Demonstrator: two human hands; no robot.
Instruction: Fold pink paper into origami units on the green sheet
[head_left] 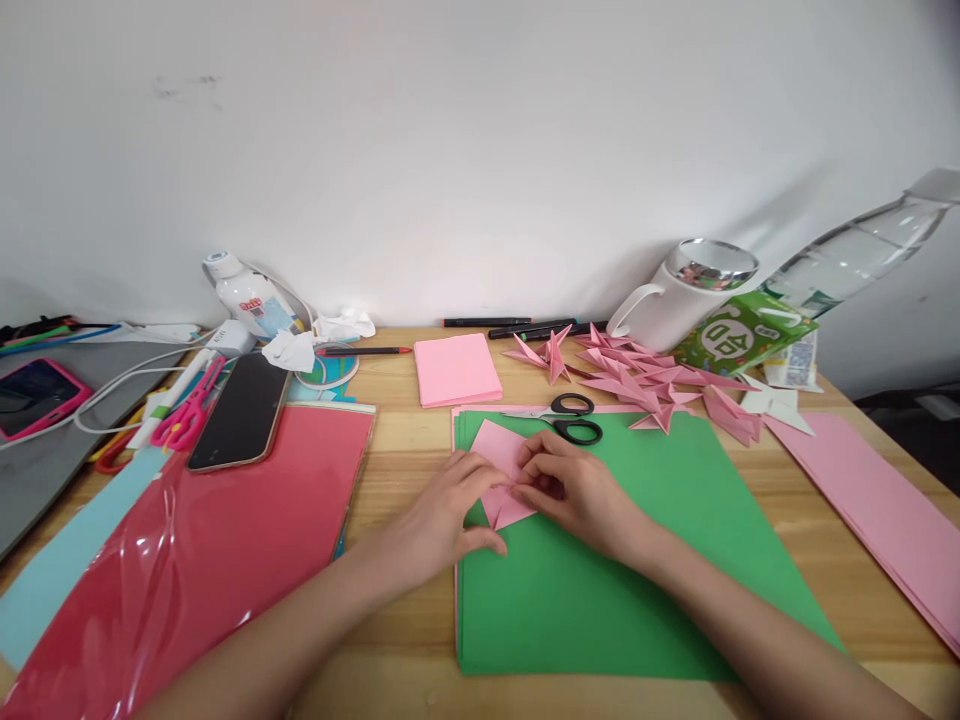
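Observation:
A small pink paper square (498, 450), partly folded, lies on a stack of green paper sheets (675, 560) on the wooden desk. My left hand (450, 510) presses on its left side with curled fingers pinching a fold. My right hand (574, 490) holds down its right edge, fingers bent over the paper. Black-handled scissors (570, 418) lie just beyond my hands.
A pile of folded pink paper shapes (645, 375) and a pink pad (456, 368) sit at the back. Red paper in plastic (210, 540), a phone (241, 412), pink strips (877, 510), a white mug (675, 290), a bottle (847, 250) and markers (525, 326) surround the work area.

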